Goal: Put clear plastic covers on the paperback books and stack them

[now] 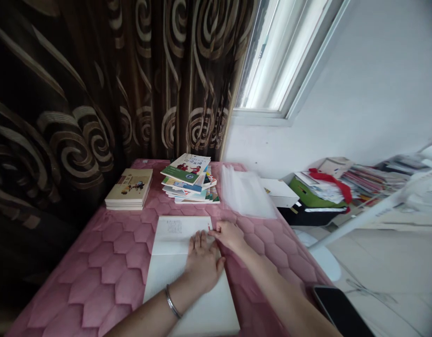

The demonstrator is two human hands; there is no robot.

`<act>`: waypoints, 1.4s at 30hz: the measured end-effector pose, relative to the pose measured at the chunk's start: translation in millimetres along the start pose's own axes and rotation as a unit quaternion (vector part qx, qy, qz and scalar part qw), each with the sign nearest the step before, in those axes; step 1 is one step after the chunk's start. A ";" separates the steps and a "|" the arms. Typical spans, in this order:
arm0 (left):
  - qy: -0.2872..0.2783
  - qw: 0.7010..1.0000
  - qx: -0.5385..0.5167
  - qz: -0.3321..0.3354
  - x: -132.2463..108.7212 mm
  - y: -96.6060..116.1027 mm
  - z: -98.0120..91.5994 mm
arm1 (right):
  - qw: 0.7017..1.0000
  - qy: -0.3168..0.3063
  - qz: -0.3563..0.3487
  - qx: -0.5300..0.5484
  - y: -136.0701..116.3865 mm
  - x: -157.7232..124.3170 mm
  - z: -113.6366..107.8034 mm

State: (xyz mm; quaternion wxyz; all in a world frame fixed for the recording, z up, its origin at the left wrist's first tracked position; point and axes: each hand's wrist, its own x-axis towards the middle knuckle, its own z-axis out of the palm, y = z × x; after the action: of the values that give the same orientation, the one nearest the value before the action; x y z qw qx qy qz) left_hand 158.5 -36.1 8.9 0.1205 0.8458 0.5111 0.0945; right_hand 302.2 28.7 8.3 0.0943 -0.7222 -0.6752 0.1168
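An open book (169, 276) with pale pages lies on the pink quilted table cover, a crease running across it and a small block of print on its far part. My left hand (202, 267) rests flat on the pages near that crease, fingers stretched forward; a silver bangle circles the wrist. At the book's far right edge, my right hand (228, 234) has its fingers curled in, with the fingertips at the page edge beside a small red mark. The fingers seem closed on that edge, though their undersides are hidden.
Beyond the book stand a stack of matching books (130, 187), a pile of colourful booklets (188, 180) and clear plastic sleeves (247, 192). A dark phone (342, 311) lies near right. Past the table are a white box (281, 192), a green-and-black bin (312, 194) and a white stand (323, 260).
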 end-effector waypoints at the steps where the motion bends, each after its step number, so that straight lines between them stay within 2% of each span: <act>1: 0.000 1.000 0.000 0.000 0.7 0.3 -0.6 | 1.000 0.001 0.005 0.001 -0.8 -0.1 0.3; 5: -0.017 1.000 0.002 0.007 -4.9 3.4 -6.2 | 1.000 0.001 0.025 -0.007 -8.5 15.0 -0.4; 9: -0.021 0.995 0.021 0.091 -40.2 -1.7 1.1 | 0.999 0.004 0.033 -0.016 -14.0 31.9 -1.9; 11: 0.003 0.986 0.055 0.159 -67.0 -11.0 11.0 | 1.000 0.000 0.025 -0.016 -15.3 34.8 -2.9; 14: 0.071 0.963 0.136 0.220 -103.7 -30.0 23.1 | 1.000 0.006 -0.014 -0.012 -19.5 34.6 -4.6; 17: 0.150 0.932 0.203 0.262 -123.0 -45.4 22.4 | 0.997 0.017 -0.078 -0.009 -30.0 34.5 -5.9; 20: 0.181 0.910 0.228 0.295 -124.4 -50.6 11.7 | 0.991 0.001 -0.136 -0.003 -44.9 37.0 -5.4; 25: 0.094 0.918 0.214 0.320 -114.0 -46.8 -5.2 | 0.988 -0.041 -0.149 0.010 -64.3 45.5 -4.9; 28: 0.083 0.915 0.217 0.330 -111.6 -42.7 -7.9 | 0.987 -0.069 -0.142 0.017 -67.8 51.1 -8.3; 31: 0.090 0.901 0.252 0.343 -112.4 -34.7 -2.2 | 0.984 -0.096 -0.146 0.024 -67.6 55.7 -13.0; 34: 0.100 0.887 0.291 0.343 -113.5 -23.8 12.2 | 0.982 -0.116 -0.145 0.033 -66.3 58.6 -16.7; 38: 0.147 0.891 0.307 0.300 -113.3 -16.0 30.5 | 0.983 -0.121 -0.128 0.046 -63.8 57.4 -17.4; 42: 0.160 0.895 0.289 0.299 -115.2 -23.1 25.2 | 0.988 -0.085 -0.110 0.069 -55.4 52.2 -15.9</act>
State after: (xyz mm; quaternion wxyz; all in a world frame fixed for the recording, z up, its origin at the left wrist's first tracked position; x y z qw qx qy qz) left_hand 93.3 -130.7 -26.3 -0.2464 0.9297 0.2515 0.1084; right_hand 257.3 85.1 37.7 0.0988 -0.6228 -0.7463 0.2131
